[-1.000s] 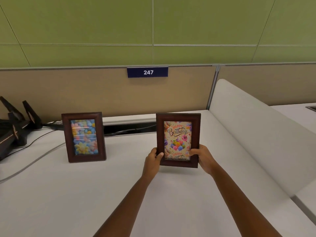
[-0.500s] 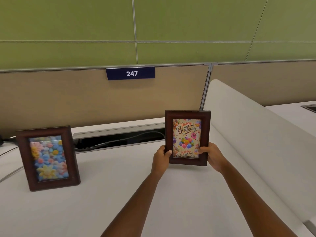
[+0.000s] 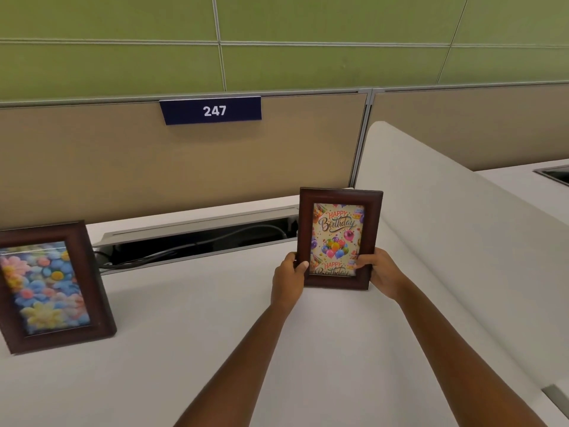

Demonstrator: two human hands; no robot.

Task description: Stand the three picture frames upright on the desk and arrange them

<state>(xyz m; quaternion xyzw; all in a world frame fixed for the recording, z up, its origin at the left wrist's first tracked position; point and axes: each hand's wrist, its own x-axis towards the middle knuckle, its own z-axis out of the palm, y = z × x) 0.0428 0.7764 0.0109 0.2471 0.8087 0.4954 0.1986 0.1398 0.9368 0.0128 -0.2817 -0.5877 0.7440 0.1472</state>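
1. Nearest the camera, two bare forearms reach out over the white desk (image 3: 172, 349). Keeping both elbows low looks wise, so the wrists, not the shoulders, make the fine corrections.
2. The left hand (image 3: 288, 280) is clamped on the lower left edge of the birthday frame (image 3: 338, 238), thumb on the front moulding. The right hand (image 3: 380, 272) is clamped on the lower right edge, fingertips lapping onto the glass near the bottom of the picture.
3. The birthday frame stands upright with its picture facing the camera, at the right of the desk, just beside the white side divider (image 3: 462, 241). Its bottom edge sits at or just above the desk; I cannot tell whether it touches.
4. To seat it well, lower the bottom edge flat first, then let the top lean back until the rear stand takes the weight. The stand is hidden behind the frame, so whether it is open cannot be told; feel for it before letting go.
5. Loosen one hand at a time and wait a beat for wobble.
6. The flower frame (image 3: 50, 288) stands upright well apart at the left edge of view; turning the birthday frame to a similar angle would suit the arrangement. A third frame is not in view.
7. Behind, an open cable trough (image 3: 197, 241) runs along the desk's back edge; keep the rear stand clear of it.
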